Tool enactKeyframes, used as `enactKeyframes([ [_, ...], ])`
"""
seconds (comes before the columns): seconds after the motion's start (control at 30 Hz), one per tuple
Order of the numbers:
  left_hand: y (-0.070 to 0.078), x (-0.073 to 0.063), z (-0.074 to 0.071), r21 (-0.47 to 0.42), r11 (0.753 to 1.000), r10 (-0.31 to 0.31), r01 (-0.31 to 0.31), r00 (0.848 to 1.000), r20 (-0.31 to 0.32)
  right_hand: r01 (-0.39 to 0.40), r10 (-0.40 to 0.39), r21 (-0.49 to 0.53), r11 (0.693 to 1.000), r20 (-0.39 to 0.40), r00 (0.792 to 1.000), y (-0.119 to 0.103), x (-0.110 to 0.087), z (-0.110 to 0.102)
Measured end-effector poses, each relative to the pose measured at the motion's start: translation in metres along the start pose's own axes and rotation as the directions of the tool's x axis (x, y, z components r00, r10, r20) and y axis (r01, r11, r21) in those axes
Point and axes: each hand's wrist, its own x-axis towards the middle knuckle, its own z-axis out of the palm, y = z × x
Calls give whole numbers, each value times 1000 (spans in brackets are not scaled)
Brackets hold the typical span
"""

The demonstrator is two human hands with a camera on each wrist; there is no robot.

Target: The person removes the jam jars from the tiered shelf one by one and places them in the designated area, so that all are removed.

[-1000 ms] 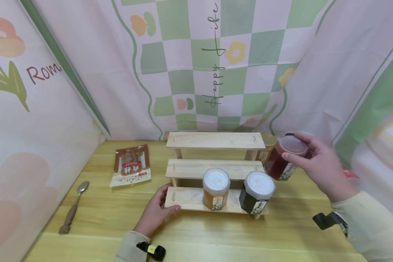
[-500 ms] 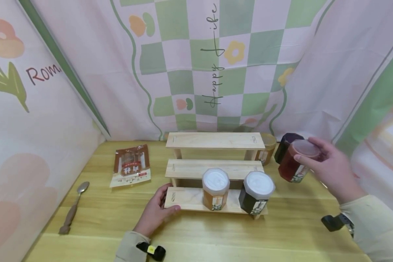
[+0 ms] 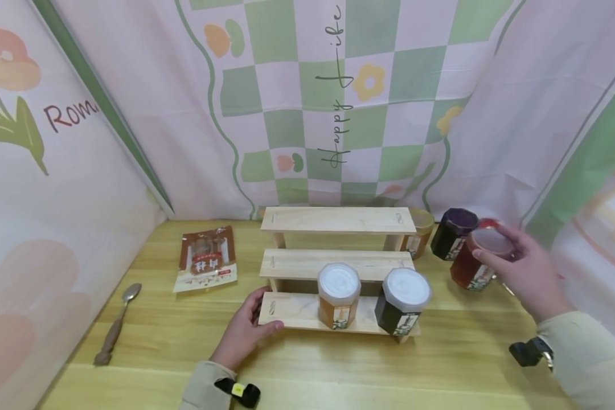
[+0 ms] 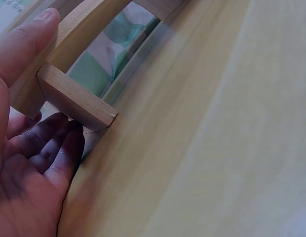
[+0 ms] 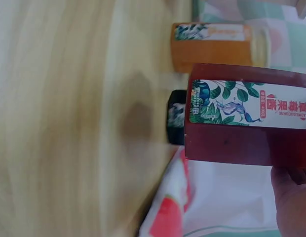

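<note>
Wooden rack (image 3: 312, 259) is parked by the back edge of the tabletop (image 3: 338, 373), gripped by the left hand (image 3: 243, 332). Red jar (image 3: 470, 269) is held up near the back right corner, pinched in the right hand (image 3: 532, 274), dark jar (image 3: 446, 242) just behind, amber jar (image 3: 414, 245) half blocked by the rack. Packet (image 3: 205, 259)'s placed near back left corner, spoon (image 3: 115, 327) laid along left edge.

One jar (image 5: 227, 145) is deep red, its label (image 5: 281, 106) leafy green on white, the backdrop (image 3: 320, 128) checked green and white.

The table (image 3: 338, 378) holds a wooden step shelf (image 3: 337, 219) carrying two white-topped jars (image 3: 339, 299) (image 3: 402, 302), a spoon (image 3: 116, 327) and brown packet (image 3: 206, 259) left of it, and an orange jar (image 3: 416, 242) and dark jar (image 3: 450, 234) right of it.
</note>
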Motion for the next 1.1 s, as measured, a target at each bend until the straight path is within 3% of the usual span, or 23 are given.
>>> enactKeyframes([
  [0.37, -1, 0, 0, 1, 1000, -6, 6, 1000, -2, -23, 22, -94, 995, -12, 1000, 31, 9, 3],
  [0.67, -4, 0, 0, -17, 1000, -4, 4, 1000, 8, 1, -5, -100, 995, -38, 999, 50, 14, 9],
  [0.87, -5, 2, -1, -30, 999, 12, -11, 1000, 22, 31, -37, -88, 996, -72, 997, 55, 16, 12],
  [1.1, -3, 2, -2, -30, 999, 10, -10, 1000, 26, 21, -24, -93, 995, -32, 999, 53, 19, 11],
])
